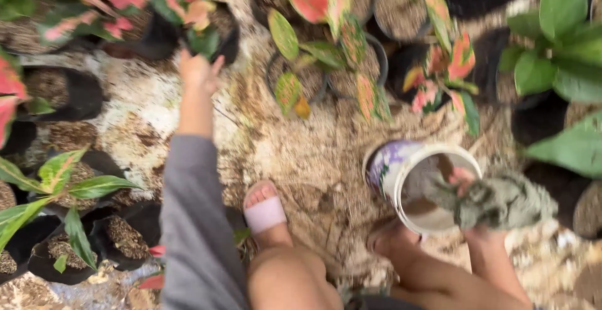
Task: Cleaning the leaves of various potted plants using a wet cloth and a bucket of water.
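Reaching and scooping among potted plants.
Left hand (199,72), upper left, gripping black nursery pot (213,40); right hand (467,188), lower right, gloved, fingers curled inside white bucket (414,184), state unclear. Likely feeding step; next needing carrying across.

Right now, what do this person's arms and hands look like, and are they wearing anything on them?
The left arm is covered by a long grey sleeve that ends short of the wrist, leaving the left hand bare. The right arm is bare, with no sleeve in view. The right hand wears a grey-green fabric glove. No watch or jewellery can be made out in this blurred view.
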